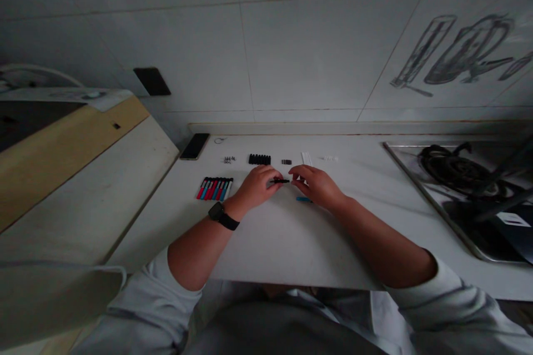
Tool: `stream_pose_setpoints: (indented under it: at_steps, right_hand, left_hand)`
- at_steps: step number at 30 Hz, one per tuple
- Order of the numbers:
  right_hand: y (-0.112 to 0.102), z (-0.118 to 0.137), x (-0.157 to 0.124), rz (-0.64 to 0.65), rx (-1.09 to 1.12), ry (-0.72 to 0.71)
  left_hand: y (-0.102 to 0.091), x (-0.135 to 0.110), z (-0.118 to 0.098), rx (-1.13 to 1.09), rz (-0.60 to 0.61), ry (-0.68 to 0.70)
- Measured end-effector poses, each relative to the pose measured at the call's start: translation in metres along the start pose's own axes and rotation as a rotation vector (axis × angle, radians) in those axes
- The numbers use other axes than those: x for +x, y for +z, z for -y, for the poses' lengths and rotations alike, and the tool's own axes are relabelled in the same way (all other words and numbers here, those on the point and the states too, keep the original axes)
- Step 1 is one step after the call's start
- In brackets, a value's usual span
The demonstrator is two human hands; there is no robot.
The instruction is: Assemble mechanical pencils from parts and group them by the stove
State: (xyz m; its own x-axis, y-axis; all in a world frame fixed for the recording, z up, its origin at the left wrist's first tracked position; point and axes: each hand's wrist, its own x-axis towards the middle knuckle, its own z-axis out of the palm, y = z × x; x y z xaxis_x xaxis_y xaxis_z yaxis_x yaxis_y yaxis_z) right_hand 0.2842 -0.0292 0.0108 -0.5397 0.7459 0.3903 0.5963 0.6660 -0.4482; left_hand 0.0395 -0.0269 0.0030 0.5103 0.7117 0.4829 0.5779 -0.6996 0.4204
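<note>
Both my hands rest on a white counter (275,238). My left hand (257,186), with a black watch on the wrist, pinches one end of a thin black pen part (281,181). My right hand (317,186) pinches the other end, fingers curled. A blue pen piece (303,199) lies under my right hand. To the left lies a row of red, blue and black pen barrels (215,188). Behind my hands sit a row of black caps (260,159), a small dark piece (286,162), tiny springs (228,160) and white tubes (307,158).
A dark phone (195,146) lies at the counter's back left. A gas hob (462,177) fills the right side. A wooden board (62,150) slopes at the left. White tiled wall behind.
</note>
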Motion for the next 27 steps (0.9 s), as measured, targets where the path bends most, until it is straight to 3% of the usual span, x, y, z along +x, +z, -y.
stream_pose_setpoints:
  at_steps: [9, 12, 14, 17, 21, 24, 27]
  right_hand:
    - [0.004, 0.013, -0.002, -0.065, 0.151, -0.074]
    - [-0.006, 0.009, 0.001, -0.223, 0.173, 0.093]
    - [-0.017, 0.003, 0.004, -0.261, 0.129, 0.235]
    - [-0.03, -0.003, 0.006, -0.02, 0.03, 0.3]
    - [-0.034, -0.007, 0.002, 0.391, -0.058, 0.244]
    - [-0.031, -0.005, -0.002, 0.539, -0.094, 0.2]
    - [-0.03, -0.001, -0.001, 0.584, -0.078, 0.184]
  left_hand:
    - [0.005, -0.002, 0.005, -0.067, -0.02, 0.003]
    - [0.005, -0.002, 0.01, -0.093, -0.049, -0.082]
    - [0.006, -0.002, 0.015, -0.14, -0.103, -0.173]
    - [0.008, -0.001, 0.023, -0.226, -0.179, -0.288]
    - [0.01, 0.0, 0.027, -0.273, -0.197, -0.342]
    - [0.01, -0.001, 0.025, -0.278, -0.195, -0.357]
    - [0.008, -0.002, 0.021, -0.25, -0.187, -0.335]
